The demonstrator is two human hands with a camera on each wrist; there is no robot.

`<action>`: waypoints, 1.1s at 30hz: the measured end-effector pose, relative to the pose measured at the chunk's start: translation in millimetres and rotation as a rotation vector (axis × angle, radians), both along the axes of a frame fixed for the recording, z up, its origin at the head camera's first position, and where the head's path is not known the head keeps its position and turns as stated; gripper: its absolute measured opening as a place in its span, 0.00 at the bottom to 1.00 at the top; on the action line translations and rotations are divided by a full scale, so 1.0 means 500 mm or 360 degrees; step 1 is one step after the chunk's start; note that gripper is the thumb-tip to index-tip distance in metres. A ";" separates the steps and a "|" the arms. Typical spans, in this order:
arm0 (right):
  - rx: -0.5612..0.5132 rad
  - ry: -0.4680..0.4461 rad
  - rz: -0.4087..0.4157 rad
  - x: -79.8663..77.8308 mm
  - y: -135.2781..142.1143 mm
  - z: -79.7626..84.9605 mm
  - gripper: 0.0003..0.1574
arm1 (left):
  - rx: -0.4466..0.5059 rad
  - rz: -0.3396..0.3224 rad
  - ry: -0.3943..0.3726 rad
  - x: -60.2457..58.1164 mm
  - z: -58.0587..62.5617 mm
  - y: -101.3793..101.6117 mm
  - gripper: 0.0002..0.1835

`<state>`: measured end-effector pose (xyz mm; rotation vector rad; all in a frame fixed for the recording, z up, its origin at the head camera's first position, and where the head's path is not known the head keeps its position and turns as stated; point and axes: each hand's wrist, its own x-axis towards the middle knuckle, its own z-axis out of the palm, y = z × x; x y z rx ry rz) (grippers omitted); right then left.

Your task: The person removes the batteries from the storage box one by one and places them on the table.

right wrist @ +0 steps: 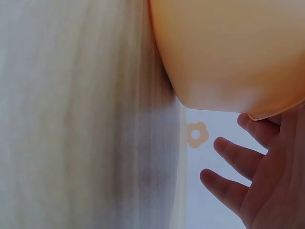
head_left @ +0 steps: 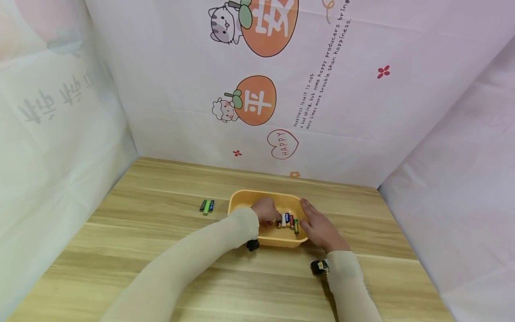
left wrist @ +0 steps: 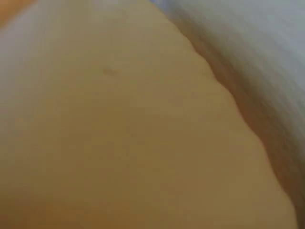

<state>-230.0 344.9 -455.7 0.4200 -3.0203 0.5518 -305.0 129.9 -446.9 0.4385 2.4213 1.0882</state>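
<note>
A yellow-orange plastic tub (head_left: 241, 203) stands on the wooden table (head_left: 161, 250). Several small batteries (head_left: 289, 221) lie side by side in it. My left hand (head_left: 265, 210) reaches into the tub from the left, its fingers curled down onto the leftmost battery (head_left: 278, 222). The left wrist view shows only a blurred orange surface (left wrist: 133, 133). My right hand (head_left: 318, 227) rests against the tub's right side with its fingers straight. In the right wrist view those fingers (right wrist: 238, 160) spread beside the tub's outer wall (right wrist: 228, 52).
Three more batteries (head_left: 207, 206), black, green and blue, lie together on the table left of the tub. Printed cloth walls (head_left: 281, 112) close in the table at the back and on both sides. Bare wood lies in front of the tub.
</note>
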 end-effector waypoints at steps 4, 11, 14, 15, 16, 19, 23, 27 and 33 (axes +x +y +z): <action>-0.0006 0.0023 0.0011 0.001 -0.002 0.001 0.39 | -0.0045 0.0007 0.0032 -0.004 -0.008 0.011 0.12; -0.0031 0.0049 -0.0004 0.002 -0.002 0.001 0.39 | -0.0133 -0.0063 0.0067 0.016 0.016 0.016 0.08; -0.0028 0.0057 -0.0004 0.002 -0.002 0.002 0.39 | -0.0201 -0.0090 0.0095 0.021 0.021 0.016 0.09; -0.0027 0.0055 -0.0005 0.002 -0.002 0.003 0.39 | -0.0235 -0.0102 0.0107 0.021 0.023 0.015 0.10; -0.0020 0.0054 -0.0001 0.002 -0.002 0.004 0.39 | -0.0266 -0.0114 0.0121 0.022 0.024 0.015 0.12; -0.0008 0.0047 -0.0002 0.002 -0.003 0.006 0.39 | -0.0342 -0.0148 0.0160 0.023 0.027 0.015 0.14; -0.0010 0.0040 -0.0010 0.003 -0.004 0.006 0.39 | -0.0397 -0.0192 0.0191 0.024 0.024 0.015 0.15; -0.0023 0.0037 -0.0008 0.005 -0.005 0.003 0.39 | -0.0376 -0.0232 0.0189 0.024 0.016 0.010 0.15; -0.0035 0.0033 -0.0008 0.009 -0.002 0.001 0.39 | -0.0145 -0.0283 0.0100 0.026 0.029 -0.013 0.19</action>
